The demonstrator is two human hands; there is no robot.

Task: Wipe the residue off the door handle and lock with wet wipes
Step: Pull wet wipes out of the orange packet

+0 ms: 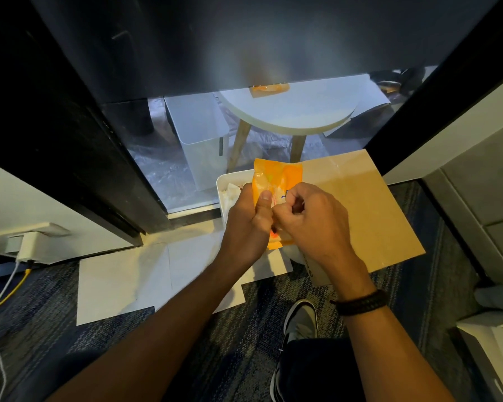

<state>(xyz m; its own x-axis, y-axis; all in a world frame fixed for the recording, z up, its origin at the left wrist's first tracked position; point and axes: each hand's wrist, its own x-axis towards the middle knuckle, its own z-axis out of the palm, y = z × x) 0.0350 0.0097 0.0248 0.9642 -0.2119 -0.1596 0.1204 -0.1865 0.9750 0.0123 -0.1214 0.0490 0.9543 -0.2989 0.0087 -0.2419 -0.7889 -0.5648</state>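
Observation:
An orange wet-wipe pack [276,177] is held upright in front of me, above the floor. My left hand [246,221] grips its left side, thumb pressed on the front. My right hand [311,219] has curled fingers pinching at the middle of the pack's front, near its opening. The lower end of the pack shows between the two hands. No door handle or lock is in view; a frosted glass door panel [244,47] fills the top, reflecting the orange pack.
A white bin [222,181] with crumpled tissue stands under my hands beside a cardboard sheet [360,204]. White paper sheets [122,282] lie on the carpet. Behind the glass stand a round white stool [291,111] and a white box [198,140]. My shoe [298,329] is lower right.

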